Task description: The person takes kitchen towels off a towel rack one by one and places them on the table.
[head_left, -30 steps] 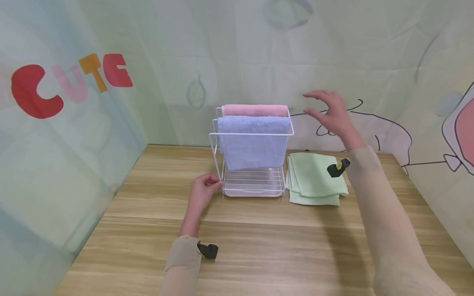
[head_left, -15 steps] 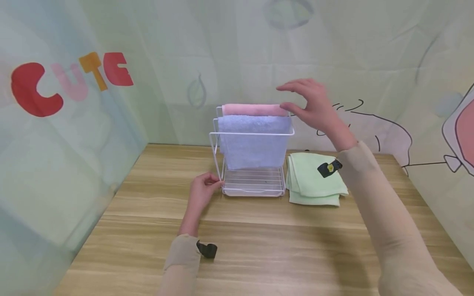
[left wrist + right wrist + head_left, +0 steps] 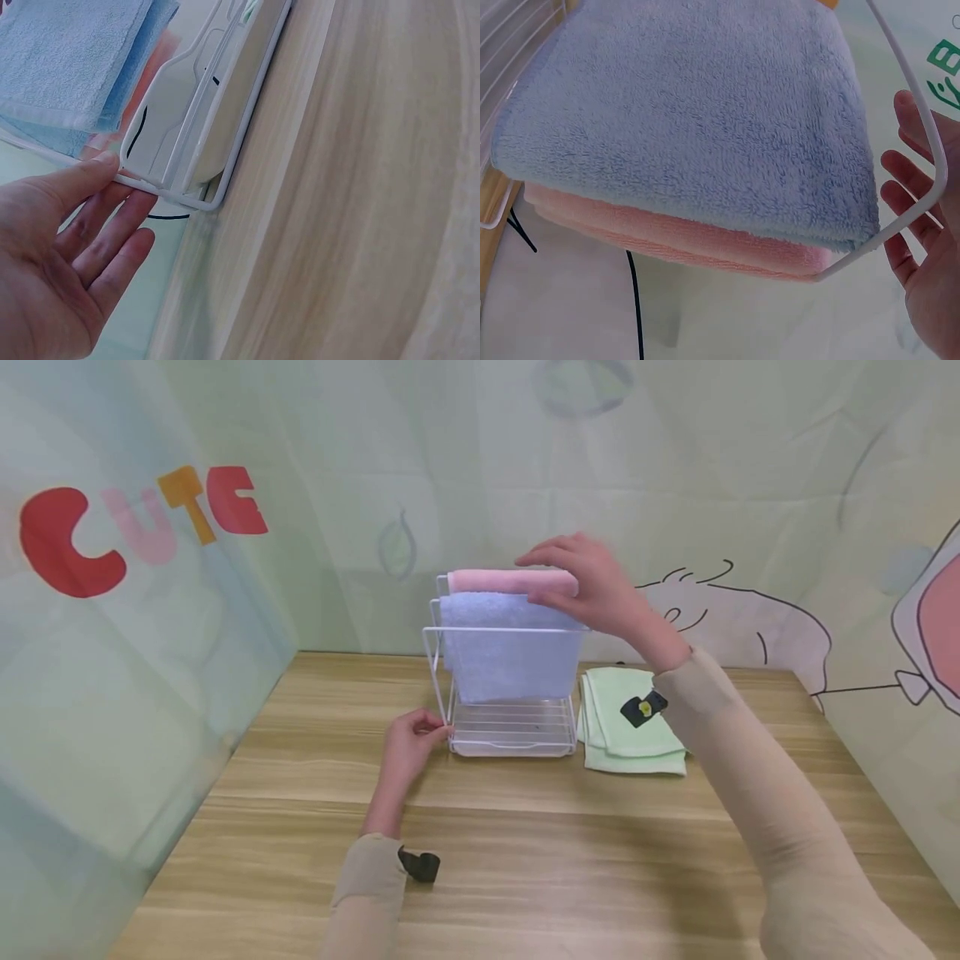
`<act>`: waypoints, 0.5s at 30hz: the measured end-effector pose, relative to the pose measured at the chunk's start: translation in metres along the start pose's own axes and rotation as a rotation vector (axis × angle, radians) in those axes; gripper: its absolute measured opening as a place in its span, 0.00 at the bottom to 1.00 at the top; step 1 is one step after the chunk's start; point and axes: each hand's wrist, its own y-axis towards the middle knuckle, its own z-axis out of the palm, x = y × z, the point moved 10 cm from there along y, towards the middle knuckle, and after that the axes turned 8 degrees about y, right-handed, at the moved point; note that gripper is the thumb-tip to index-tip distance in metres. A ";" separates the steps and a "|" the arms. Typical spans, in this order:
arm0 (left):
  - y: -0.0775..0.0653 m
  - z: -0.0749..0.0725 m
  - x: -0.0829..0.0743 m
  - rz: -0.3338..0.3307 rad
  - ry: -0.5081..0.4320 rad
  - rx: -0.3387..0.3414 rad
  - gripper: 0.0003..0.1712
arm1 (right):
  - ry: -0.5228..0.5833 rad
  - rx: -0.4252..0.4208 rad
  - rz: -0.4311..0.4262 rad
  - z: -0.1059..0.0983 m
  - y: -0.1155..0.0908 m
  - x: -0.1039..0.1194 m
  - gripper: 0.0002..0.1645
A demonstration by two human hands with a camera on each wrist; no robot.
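Observation:
A white wire towel rack (image 3: 513, 630) stands on the table. Over its back bar hangs a pink towel (image 3: 495, 582), and a blue towel (image 3: 517, 664) drapes over the bar in front of it. My left hand (image 3: 408, 743) pinches the rack's lower left wire between thumb and fingers, seen closely in the left wrist view. At the rack's upper right, my right hand (image 3: 592, 583) hovers by the pink towel's right end, thumb and fingers apart. In the right wrist view, that hand (image 3: 930, 225) lies beyond the white bar and holds nothing; whether it touches cloth I cannot tell.
A folded light green towel (image 3: 633, 727) lies right of the rack, partly under my right forearm. A wire grid over a shallow tray (image 3: 513, 749) forms the rack's base. A printed curtain (image 3: 360, 510) closes off the wooden table's back and sides.
My right hand has moved left from beside the rack to over the right end of the towels. The left hand keeps its hold on the rack, and the towels hang as before.

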 end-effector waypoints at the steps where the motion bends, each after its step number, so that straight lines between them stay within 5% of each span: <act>1: 0.000 0.000 0.000 -0.002 0.000 0.001 0.08 | 0.004 0.011 0.009 0.003 0.000 -0.001 0.23; 15: 0.001 0.000 0.001 0.004 0.011 0.001 0.08 | 0.084 0.133 0.146 0.022 -0.005 -0.011 0.24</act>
